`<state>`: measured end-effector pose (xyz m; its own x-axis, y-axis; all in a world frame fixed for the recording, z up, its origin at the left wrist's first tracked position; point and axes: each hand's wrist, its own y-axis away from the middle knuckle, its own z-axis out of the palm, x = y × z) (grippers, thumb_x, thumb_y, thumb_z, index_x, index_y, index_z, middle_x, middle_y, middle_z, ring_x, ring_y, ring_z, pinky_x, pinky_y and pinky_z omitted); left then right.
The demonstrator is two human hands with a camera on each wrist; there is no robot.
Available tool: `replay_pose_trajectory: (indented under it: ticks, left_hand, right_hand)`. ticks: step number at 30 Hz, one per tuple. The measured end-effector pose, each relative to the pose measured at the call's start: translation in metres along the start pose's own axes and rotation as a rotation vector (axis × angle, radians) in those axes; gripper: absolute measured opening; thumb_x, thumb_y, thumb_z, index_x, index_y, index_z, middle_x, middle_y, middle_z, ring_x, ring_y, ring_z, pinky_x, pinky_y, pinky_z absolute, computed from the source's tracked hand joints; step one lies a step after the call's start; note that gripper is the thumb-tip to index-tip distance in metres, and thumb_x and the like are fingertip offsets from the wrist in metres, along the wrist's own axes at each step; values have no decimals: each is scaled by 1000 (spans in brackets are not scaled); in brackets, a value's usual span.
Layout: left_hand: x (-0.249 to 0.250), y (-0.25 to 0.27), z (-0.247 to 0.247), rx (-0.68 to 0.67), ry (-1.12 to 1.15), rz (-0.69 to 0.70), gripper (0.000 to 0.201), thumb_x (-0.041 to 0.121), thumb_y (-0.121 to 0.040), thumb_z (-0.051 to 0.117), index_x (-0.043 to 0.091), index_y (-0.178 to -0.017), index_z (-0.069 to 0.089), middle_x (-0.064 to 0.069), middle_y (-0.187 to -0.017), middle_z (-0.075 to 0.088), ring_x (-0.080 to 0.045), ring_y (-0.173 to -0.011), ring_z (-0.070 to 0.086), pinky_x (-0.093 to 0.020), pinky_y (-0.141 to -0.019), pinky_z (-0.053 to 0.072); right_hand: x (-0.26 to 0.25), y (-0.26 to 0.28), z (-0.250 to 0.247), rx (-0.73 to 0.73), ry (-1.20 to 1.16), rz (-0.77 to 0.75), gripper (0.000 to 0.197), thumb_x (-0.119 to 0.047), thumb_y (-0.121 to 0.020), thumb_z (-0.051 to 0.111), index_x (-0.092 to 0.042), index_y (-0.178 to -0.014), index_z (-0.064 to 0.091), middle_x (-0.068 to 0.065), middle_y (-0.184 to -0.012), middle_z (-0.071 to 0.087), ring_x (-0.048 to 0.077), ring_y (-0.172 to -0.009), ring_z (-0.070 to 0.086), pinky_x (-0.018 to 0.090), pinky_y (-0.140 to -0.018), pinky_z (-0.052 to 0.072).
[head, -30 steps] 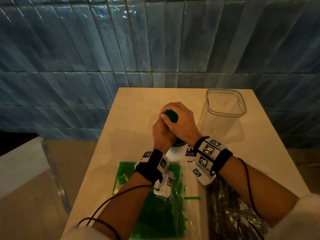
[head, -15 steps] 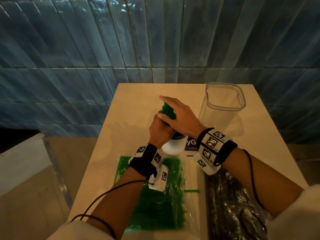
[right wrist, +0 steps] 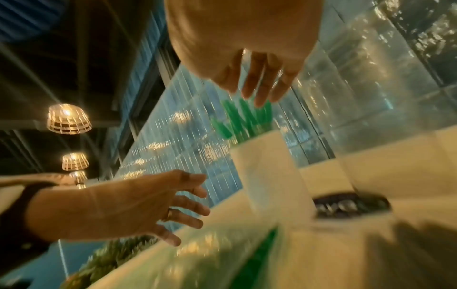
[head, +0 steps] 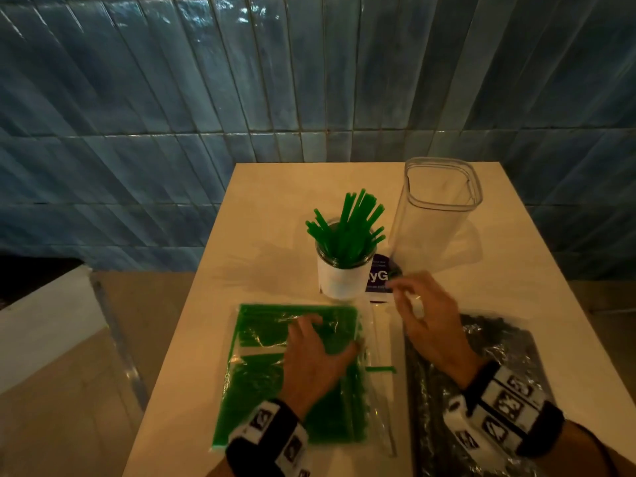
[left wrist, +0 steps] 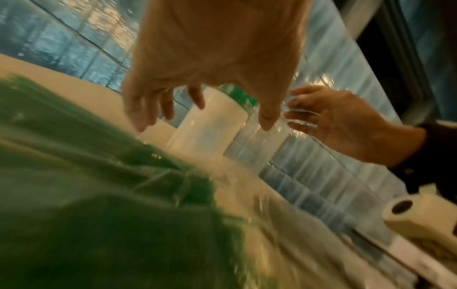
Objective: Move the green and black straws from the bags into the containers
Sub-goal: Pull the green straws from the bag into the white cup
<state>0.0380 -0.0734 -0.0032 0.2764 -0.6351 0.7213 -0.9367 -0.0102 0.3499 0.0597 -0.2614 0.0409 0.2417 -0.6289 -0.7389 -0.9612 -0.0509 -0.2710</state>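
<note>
Above the straw bags (head: pixel 296 376), both hands (head: pixel 318 352) hover empty, fingers spread

My head camera looks forward and steeply down over the table (head: pixel 275 208), taking in both my hands, the two bags, the two containers and the blue tiled wall (head: pixel 172 98) behind. The camera on my left wrist sits close above the bag of green straws (left wrist: pixel 99 195), looking along my left hand (left wrist: pixel 210 58) toward the white jar (left wrist: pixel 207 127); it is blurred. The one on my right wrist looks along my right hand (right wrist: pixel 247 39) at the same jar (right wrist: pixel 267 166) from the other side, tilted, catching ceiling lamps (right wrist: pixel 66 119). Each wrist view shows the opposite hand.
</note>
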Motion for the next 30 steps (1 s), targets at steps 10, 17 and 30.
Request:
replay_pose_trajectory:
  ticks: [10,17,30]
  left_hand:
    - [-13,-5,30,-104,-367,-48,30,33,-92,48,15,-115,42,-10,-129,41,-27,-119,43,-42,-99,44]
    - [-17,0,21,33,-141,74,12,28,-97,43,18,-90,45,4,-84,56,-13,-74,57,-30,-73,53]
    - [-17,5,15,30,-106,63,14,32,-96,46,21,-86,44,3,-84,56,-12,-75,58,-28,-73,52]
  right_hand:
    - [13,40,40,-728,275,131,28,-16,-94,48,-19,-121,56,-6,-126,51,8,-113,48,14,-91,36]
    - [8,33,81,-749,156,-28,28,-20,-88,59,-22,-116,58,-2,-121,58,11,-108,54,27,-97,46]
    - [3,24,95,-825,300,148,13,-18,-93,53,-13,-100,63,3,-106,65,18,-95,62,24,-84,48]
